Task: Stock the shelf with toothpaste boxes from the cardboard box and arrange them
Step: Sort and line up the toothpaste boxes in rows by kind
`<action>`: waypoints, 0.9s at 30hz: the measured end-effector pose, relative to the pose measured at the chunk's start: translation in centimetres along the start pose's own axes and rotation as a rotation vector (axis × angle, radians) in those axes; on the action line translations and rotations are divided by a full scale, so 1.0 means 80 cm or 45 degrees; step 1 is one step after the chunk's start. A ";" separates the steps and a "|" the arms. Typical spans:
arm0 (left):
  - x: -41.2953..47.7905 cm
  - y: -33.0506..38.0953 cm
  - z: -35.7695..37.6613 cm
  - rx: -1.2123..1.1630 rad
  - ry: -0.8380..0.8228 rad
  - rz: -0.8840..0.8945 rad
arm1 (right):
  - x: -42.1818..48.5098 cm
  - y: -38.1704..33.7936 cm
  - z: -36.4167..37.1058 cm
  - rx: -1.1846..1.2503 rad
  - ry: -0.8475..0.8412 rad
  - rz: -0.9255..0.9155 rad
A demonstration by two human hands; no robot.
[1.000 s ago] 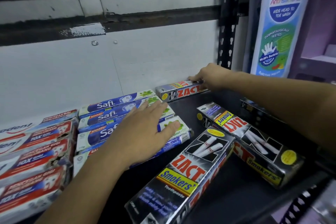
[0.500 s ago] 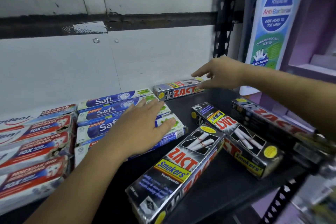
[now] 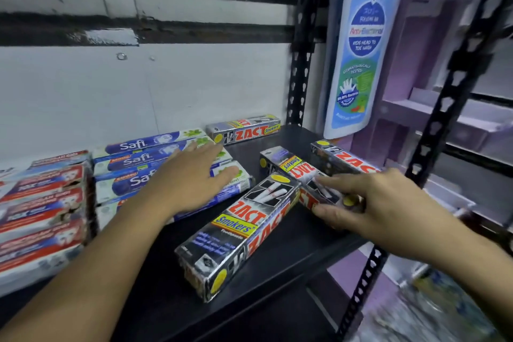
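Right hand [image 3: 383, 208] has left the rear Zact box [image 3: 244, 130] and come forward to the middle Zact box [image 3: 294, 169], near the shelf's right edge. Its nearly straight fingers lie on the box's top and its thumb presses the near side, a loose pinch on the box's near end. Left hand [image 3: 188, 183] lies flat and open, fingers straight and slightly spread, palm down on the Safi boxes [image 3: 133, 159].

Four Zact Smokers' toothpaste boxes lie on the black shelf [image 3: 288, 253]. The rear one runs along the back edge by the back right corner. The middle one sits just beside the right Zact box [image 3: 349, 161], which lies at the right edge. The front Zact box [image 3: 241, 230] lies diagonally, one end near the front edge. Each is black and silver with red lettering, a yellow label and a yellow dot on the end.

Four Safi boxes, white and blue, lie side by side left of centre. At the left edge at least four red-and-blue boxes [image 3: 44, 197] show, too blurred to read.
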State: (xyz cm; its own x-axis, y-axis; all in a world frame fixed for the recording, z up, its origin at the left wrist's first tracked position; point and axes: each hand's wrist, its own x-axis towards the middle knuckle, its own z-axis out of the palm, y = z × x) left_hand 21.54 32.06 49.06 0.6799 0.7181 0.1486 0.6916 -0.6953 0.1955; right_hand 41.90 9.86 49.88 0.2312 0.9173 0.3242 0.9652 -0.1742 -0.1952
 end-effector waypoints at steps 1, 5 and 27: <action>0.000 -0.001 0.000 -0.004 -0.002 -0.003 | -0.003 -0.001 0.008 0.008 0.028 0.007; 0.001 -0.003 0.000 -0.025 0.003 -0.005 | 0.002 -0.002 0.016 0.040 0.133 0.088; 0.007 -0.006 0.008 0.056 0.042 0.011 | 0.259 0.038 -0.024 -0.241 -0.257 -0.181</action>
State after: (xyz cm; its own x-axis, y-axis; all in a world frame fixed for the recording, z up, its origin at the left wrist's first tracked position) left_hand 21.75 32.78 48.45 0.6783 0.7119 0.1820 0.6961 -0.7018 0.1514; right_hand 49.85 27.68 57.76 0.0819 0.9865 0.1421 0.9961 -0.0857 0.0209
